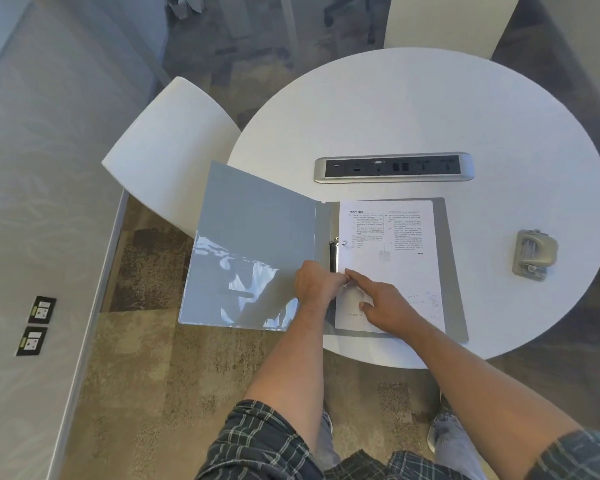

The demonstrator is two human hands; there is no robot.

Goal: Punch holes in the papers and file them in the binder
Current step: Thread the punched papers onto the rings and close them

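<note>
On the round white desk (430,109), the binder (257,244) lies open, its left cover overhanging the desk edge. Printed papers (392,258) rest on the binder's right half, beside its ring mechanism (333,256). The left hand (317,284) is curled at the lower ring, pinching the papers' left edge. The right hand (383,303) presses on the papers, forefinger extended toward the ring. Right of the binder sits the hole punch (534,254); beyond it, a socket strip (392,167).

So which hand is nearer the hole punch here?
The right hand. It rests on the paper in the binder, with the hole punch off to its right. The left hand is further left, at the binder's ring clip.
</note>
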